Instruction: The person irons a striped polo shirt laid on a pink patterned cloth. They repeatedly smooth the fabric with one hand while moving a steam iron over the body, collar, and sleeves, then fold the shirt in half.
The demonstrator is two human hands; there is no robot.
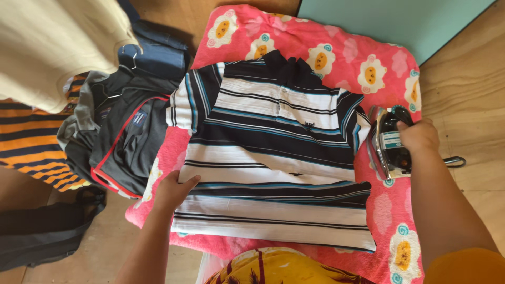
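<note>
One striped polo shirt (273,152), in black, white and blue bands, is laid flat on one pink pad (336,47) printed with yellow-centred flowers. The shirt occupies the middle of the pad, with its dark collar pointed away from the person and its lower hem nearest the person. Two short sleeves are visible, one at each side.

Two hands are in view. The left hand (173,192) is placed on the left edge of the shirt, at its lower half; the thumb is laid flat on the fabric, and the remaining fingers are curled at or under the edge, where their exact position cannot be told. The right hand (418,138) is closed around the handle of one electric iron (389,144), which is stood on the pad just beside the right sleeve. A cord (453,160) is seen leaving the iron toward the right.

Left of the pad, one pile of garments is stacked: one grey top with red piping (123,147), one dark blue item (158,55), and one orange-and-black striped cloth (31,142). One cream cloth (52,47) is seen at the upper left corner.
</note>
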